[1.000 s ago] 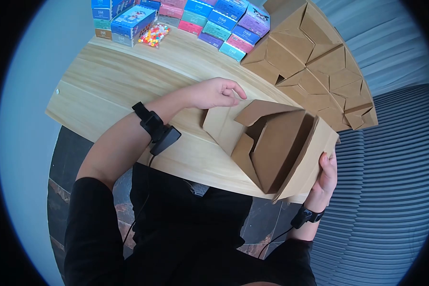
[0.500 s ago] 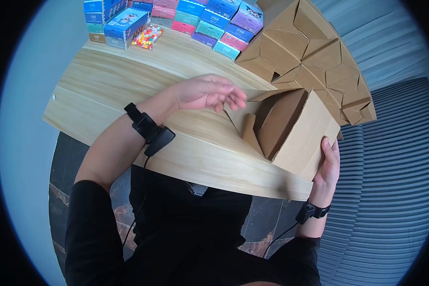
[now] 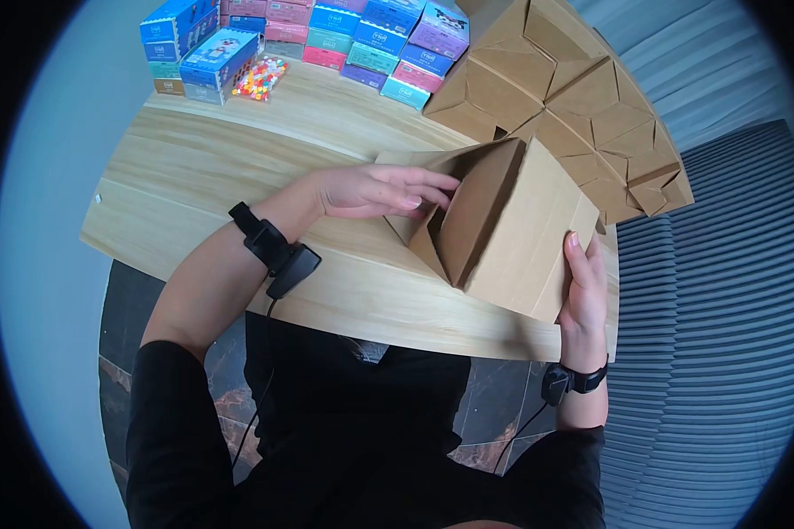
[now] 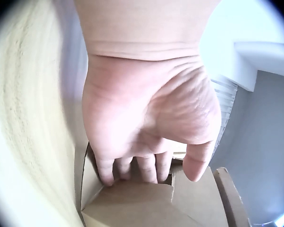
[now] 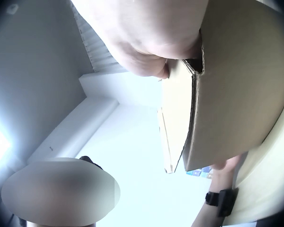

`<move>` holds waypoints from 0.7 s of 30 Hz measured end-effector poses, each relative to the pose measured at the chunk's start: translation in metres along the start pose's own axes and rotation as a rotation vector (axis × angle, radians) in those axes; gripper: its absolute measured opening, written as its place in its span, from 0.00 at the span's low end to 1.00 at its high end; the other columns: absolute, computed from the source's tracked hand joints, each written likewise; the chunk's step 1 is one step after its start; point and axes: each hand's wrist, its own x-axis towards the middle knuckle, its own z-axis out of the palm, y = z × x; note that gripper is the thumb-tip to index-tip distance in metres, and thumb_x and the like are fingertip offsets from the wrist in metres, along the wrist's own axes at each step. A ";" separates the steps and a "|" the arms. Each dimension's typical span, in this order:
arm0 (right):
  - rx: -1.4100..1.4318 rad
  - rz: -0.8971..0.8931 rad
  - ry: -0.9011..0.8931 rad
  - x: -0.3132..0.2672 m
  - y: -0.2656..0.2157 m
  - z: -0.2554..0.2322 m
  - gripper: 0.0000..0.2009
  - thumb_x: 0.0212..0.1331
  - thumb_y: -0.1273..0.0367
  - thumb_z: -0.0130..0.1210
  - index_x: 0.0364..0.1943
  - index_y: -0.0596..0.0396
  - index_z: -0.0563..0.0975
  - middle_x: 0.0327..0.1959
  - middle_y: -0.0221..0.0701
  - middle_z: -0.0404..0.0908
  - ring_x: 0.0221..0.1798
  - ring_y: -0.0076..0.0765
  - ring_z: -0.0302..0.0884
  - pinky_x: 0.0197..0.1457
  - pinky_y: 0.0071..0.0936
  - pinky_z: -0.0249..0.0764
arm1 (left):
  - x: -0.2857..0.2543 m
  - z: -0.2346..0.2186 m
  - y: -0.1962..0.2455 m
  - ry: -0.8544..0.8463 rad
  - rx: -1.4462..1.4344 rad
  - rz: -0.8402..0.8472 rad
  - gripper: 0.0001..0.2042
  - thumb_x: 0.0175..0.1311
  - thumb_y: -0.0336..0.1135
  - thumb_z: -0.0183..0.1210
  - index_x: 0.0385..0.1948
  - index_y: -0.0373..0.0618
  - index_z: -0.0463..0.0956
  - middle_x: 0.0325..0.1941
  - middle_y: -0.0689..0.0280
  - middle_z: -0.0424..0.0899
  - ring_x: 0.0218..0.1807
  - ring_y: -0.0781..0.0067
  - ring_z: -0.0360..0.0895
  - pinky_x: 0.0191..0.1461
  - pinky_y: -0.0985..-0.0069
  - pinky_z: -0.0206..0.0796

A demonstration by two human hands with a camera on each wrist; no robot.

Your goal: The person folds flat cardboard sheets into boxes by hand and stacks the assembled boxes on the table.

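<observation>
A brown cardboard box (image 3: 538, 234) lies tilted on its side on the wooden table (image 3: 326, 282), its open end with loose flaps facing left. My right hand (image 3: 584, 286) grips the box's right end, thumb on the upper face; the other fingers are mostly hidden behind it. At the open end is my left hand (image 3: 370, 191), its fingers extended into the mouth beside the inner flaps. In the left wrist view those fingertips pass behind a flap (image 4: 132, 203), and the thumb stands apart from them. The right wrist view shows the box wall (image 5: 241, 85) close up.
Stacks of colourful small boxes (image 3: 384, 40) line the back of the table. A bag of multicoloured pieces (image 3: 260, 78) lies beside a blue box (image 3: 219, 60). Folded cardboard boxes (image 3: 547, 97) stand together at the back right, near a grey ridged panel (image 3: 715, 309).
The box has turned so its broad face shows more, and has shifted up and left in the head view. My left hand has gone from beside the flaps into the opening.
</observation>
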 end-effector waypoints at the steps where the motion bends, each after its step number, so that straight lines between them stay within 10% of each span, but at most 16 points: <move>1: 0.001 -0.002 0.003 0.001 0.001 -0.002 0.26 0.68 0.68 0.53 0.65 0.61 0.59 0.60 0.41 0.72 0.61 0.34 0.71 0.66 0.32 0.67 | 0.001 -0.001 0.000 -0.029 -0.036 0.032 0.31 0.70 0.38 0.55 0.72 0.40 0.53 0.66 0.58 0.69 0.70 0.69 0.62 0.74 0.67 0.49; 13: -0.464 -0.349 0.028 -0.019 0.003 -0.019 0.37 0.60 0.72 0.60 0.70 0.58 0.52 0.66 0.45 0.64 0.61 0.38 0.70 0.61 0.35 0.70 | 0.004 -0.004 -0.006 -0.043 -0.151 0.098 0.28 0.69 0.34 0.56 0.69 0.39 0.56 0.57 0.58 0.78 0.63 0.69 0.70 0.70 0.70 0.56; 16: -0.603 -0.481 -0.047 -0.040 0.007 -0.027 0.55 0.39 0.53 0.77 0.70 0.59 0.54 0.70 0.45 0.59 0.67 0.47 0.65 0.63 0.40 0.70 | 0.002 -0.005 -0.006 -0.021 -0.166 0.091 0.28 0.69 0.34 0.56 0.68 0.37 0.57 0.56 0.57 0.78 0.63 0.68 0.70 0.70 0.71 0.56; 21: -1.061 -0.494 -0.131 -0.058 -0.004 -0.023 0.68 0.25 0.43 0.76 0.73 0.62 0.49 0.74 0.53 0.50 0.76 0.55 0.52 0.70 0.45 0.62 | 0.002 -0.005 -0.006 0.003 -0.150 0.041 0.28 0.68 0.36 0.56 0.67 0.34 0.59 0.55 0.55 0.79 0.62 0.66 0.72 0.67 0.71 0.58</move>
